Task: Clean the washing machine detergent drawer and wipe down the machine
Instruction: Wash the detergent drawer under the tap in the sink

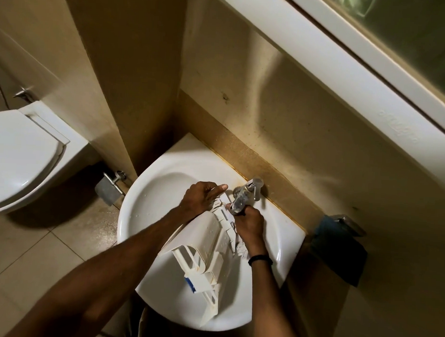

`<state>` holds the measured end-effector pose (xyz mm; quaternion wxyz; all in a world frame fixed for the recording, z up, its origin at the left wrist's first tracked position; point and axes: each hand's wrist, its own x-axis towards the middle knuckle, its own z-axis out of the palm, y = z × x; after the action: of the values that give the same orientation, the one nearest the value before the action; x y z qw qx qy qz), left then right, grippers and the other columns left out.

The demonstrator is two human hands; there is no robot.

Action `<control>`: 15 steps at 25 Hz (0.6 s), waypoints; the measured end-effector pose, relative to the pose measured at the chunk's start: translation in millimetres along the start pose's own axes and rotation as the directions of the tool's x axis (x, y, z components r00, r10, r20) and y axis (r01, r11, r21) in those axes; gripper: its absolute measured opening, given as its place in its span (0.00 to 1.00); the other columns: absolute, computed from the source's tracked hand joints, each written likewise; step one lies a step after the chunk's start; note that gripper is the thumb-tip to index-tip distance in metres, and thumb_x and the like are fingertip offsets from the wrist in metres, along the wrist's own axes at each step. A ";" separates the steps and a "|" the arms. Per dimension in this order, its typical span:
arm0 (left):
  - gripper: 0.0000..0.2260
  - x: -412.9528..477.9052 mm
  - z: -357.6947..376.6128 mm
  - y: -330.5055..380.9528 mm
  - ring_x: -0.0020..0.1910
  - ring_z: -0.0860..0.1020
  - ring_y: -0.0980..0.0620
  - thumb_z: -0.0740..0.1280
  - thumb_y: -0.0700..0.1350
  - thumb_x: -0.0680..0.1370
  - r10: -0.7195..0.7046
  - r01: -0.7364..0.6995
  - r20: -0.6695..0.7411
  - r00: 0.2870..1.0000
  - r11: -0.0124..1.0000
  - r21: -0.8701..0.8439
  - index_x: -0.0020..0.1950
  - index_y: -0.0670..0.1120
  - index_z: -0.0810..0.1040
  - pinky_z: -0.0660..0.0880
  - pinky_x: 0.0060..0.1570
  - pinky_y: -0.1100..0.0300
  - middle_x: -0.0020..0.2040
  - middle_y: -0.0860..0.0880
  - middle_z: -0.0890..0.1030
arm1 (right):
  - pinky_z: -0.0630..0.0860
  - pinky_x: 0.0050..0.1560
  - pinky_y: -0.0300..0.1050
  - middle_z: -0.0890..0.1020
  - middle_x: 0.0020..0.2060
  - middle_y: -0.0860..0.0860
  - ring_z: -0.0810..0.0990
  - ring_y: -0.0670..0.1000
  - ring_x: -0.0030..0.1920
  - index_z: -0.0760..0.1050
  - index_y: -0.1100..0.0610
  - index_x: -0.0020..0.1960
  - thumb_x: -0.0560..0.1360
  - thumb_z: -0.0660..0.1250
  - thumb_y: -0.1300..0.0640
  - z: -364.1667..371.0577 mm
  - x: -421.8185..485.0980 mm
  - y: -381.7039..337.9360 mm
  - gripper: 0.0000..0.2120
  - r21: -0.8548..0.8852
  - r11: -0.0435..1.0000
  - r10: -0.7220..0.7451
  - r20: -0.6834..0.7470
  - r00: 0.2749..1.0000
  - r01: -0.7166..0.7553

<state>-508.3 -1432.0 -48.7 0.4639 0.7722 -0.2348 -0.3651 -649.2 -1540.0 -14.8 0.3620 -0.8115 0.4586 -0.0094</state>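
Note:
A white plastic detergent drawer with a blue tab at its near end lies lengthwise in the white sink, its far end under the chrome tap. My left hand grips the drawer's far end, forefinger stretched out. My right hand is curled against the drawer's right side just below the tap spout. What its fingers hold is hidden.
A white toilet with its lid down stands at the left, a steel paper holder on the wall beside it. A dark blue cloth hangs from a hook to the right of the sink. A window ledge runs above.

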 end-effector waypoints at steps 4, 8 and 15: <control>0.26 1.9 -10.4 -5.9 0.26 0.71 0.56 0.66 0.67 0.79 -0.025 0.018 -0.075 0.997 0.996 -0.091 0.30 0.50 0.71 0.71 0.38 0.56 0.24 0.55 0.71 | 0.68 0.43 0.36 0.87 0.49 0.55 0.84 0.53 0.52 0.84 0.59 0.53 0.77 0.70 0.62 -18.5 -1.4 19.9 0.07 0.005 1.000 -0.013 0.109 0.994 0.012; 0.30 -3.9 -41.0 -19.4 0.29 0.72 0.51 0.68 0.73 0.73 -0.158 0.106 -0.200 0.967 0.962 -0.250 0.31 0.47 0.72 0.74 0.40 0.52 0.28 0.51 0.71 | 0.76 0.49 0.40 0.87 0.46 0.54 0.84 0.40 0.46 0.84 0.53 0.46 0.76 0.70 0.66 -33.9 -22.9 45.0 0.09 0.193 0.979 0.057 0.024 0.998 -0.060; 0.28 -53.1 -76.0 -30.9 0.44 0.82 0.38 0.60 0.65 0.83 -0.363 0.416 -0.267 0.893 0.890 0.184 0.38 0.44 0.80 0.75 0.47 0.50 0.37 0.42 0.82 | 0.79 0.58 0.49 0.86 0.53 0.56 0.84 0.54 0.56 0.84 0.57 0.56 0.80 0.66 0.55 -39.6 -122.0 -3.4 0.11 0.764 0.619 0.096 0.153 0.984 -0.179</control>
<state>-481.2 -1339.1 -34.8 0.3092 0.8895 -0.0617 -0.3307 -731.1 -1470.2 55.2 0.6968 -0.5390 0.4525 -0.1383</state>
